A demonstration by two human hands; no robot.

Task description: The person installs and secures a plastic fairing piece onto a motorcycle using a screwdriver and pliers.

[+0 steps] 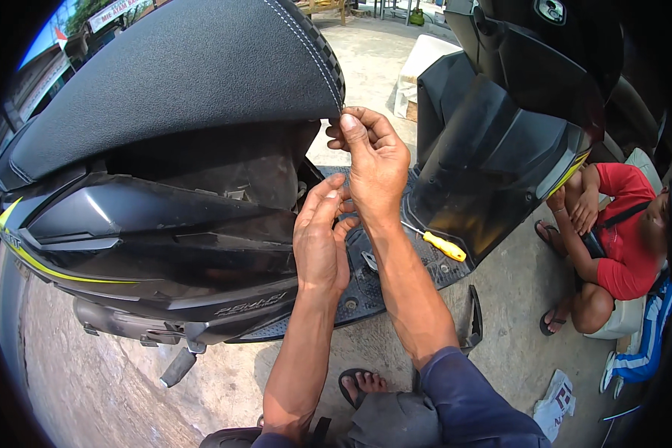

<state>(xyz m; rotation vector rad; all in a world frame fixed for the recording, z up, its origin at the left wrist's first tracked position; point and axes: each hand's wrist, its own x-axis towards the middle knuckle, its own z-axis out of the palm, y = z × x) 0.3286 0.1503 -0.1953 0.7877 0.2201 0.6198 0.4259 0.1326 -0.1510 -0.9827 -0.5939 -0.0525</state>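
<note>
Person in dk navy top (485, 407), dk-grey bottoms (397, 424) & blk flip-flop (345, 384).
R sleeve (463, 377): plain navy cloth, creased, ends nr elbow; L sleeve (273, 440) same col., just a bit vis. at btm edge. Forearms (409, 299) bare, as are R hand (378, 160) & L hand (321, 246); R thumbnail (349, 121) short. Bottoms matte, folded; flip-flop open-style, toes (372, 381) exposed.

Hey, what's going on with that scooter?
Someone is working at the scooter's seat with bare hands. The right hand seems to pinch the front edge of the black seat. The left hand is open just below, holding nothing that shows. A yellow-handled screwdriver lies on the footboard, and another person in a red shirt sits nearby.
</note>
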